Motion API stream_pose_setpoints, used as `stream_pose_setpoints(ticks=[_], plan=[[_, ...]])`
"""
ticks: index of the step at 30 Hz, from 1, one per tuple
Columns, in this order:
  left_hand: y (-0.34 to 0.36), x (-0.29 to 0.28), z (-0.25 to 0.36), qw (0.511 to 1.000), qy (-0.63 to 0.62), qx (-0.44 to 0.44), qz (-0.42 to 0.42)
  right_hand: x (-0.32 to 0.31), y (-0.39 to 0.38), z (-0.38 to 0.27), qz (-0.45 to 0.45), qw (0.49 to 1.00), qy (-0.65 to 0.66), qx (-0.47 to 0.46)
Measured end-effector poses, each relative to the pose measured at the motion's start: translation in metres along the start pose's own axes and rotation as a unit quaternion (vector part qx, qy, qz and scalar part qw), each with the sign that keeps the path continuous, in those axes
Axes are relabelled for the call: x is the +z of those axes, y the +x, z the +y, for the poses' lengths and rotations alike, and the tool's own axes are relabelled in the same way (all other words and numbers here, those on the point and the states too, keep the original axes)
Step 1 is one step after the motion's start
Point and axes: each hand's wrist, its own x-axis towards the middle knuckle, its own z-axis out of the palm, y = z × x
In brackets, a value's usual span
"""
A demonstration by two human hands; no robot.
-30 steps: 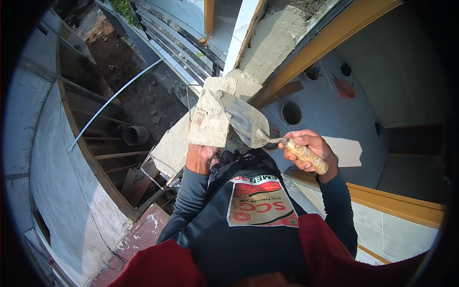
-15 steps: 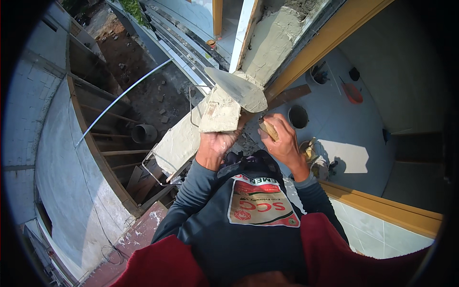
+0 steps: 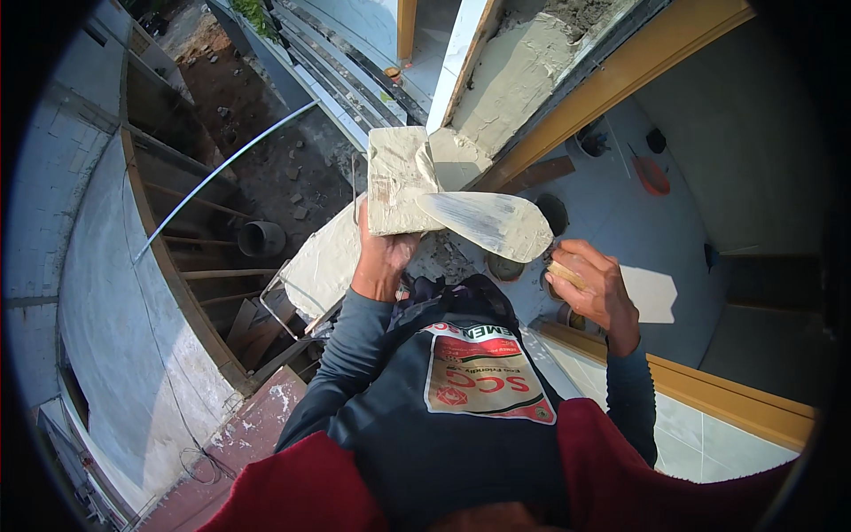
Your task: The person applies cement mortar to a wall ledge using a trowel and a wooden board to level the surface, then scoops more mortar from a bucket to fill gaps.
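Note:
My left hand (image 3: 383, 262) is closed at the near edge of a mortar-covered rectangular board (image 3: 390, 173), supporting it from beneath; the grip itself is hidden under it. Pale wet mortar coats the board's top, with a ridge along its right side. In my right hand (image 3: 598, 288) is a pointing trowel (image 3: 496, 223), held by its wooden handle. Its broad leaf-shaped blade, smeared with mortar, reaches left so that the tip meets the board's lower right edge. Beyond the board lies a ledge spread with fresh mortar (image 3: 510, 84).
An orange-yellow door frame (image 3: 620, 80) runs diagonally at the right. Past it, a tiled floor holds a bucket (image 3: 551, 213) and a red-orange basin (image 3: 651, 176). At left are a mortar-coated plank (image 3: 324, 262), a grey bucket (image 3: 261, 239) below, and a thin pale pipe (image 3: 230, 160).
The trowel has swung right and toward me, its blade moving off the board's top to the edge. The board has turned and risen slightly in my left hand.

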Motion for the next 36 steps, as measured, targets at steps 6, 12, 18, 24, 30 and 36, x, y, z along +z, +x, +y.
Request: stream_pose_setpoints(ticks=[6,12,18,24,30,36], plan=[[-0.017,-0.011,0.004,0.984,0.001,-0.089,-0.156,0.012,0.01,0.01,0.077,0.996,-0.039,0.014],[-0.045,0.0,0.015,0.948,0.319,-0.002,-0.019,0.033,0.022,0.013,0.216,0.975,-0.059,0.01],[-0.043,-0.02,0.025,0.992,0.119,-0.039,-0.001,0.114,0.042,0.022,0.302,0.88,0.338,0.141],[-0.046,-0.025,0.032,0.987,0.154,-0.035,0.01,0.102,0.085,0.011,0.314,0.829,0.426,0.182],[-0.051,-0.022,0.032,0.993,0.112,-0.024,0.015,0.08,0.068,-0.002,0.345,0.843,0.395,0.118],[-0.052,-0.025,0.032,0.98,0.197,-0.015,0.013,0.109,0.088,0.0,0.273,0.806,0.499,0.166]])
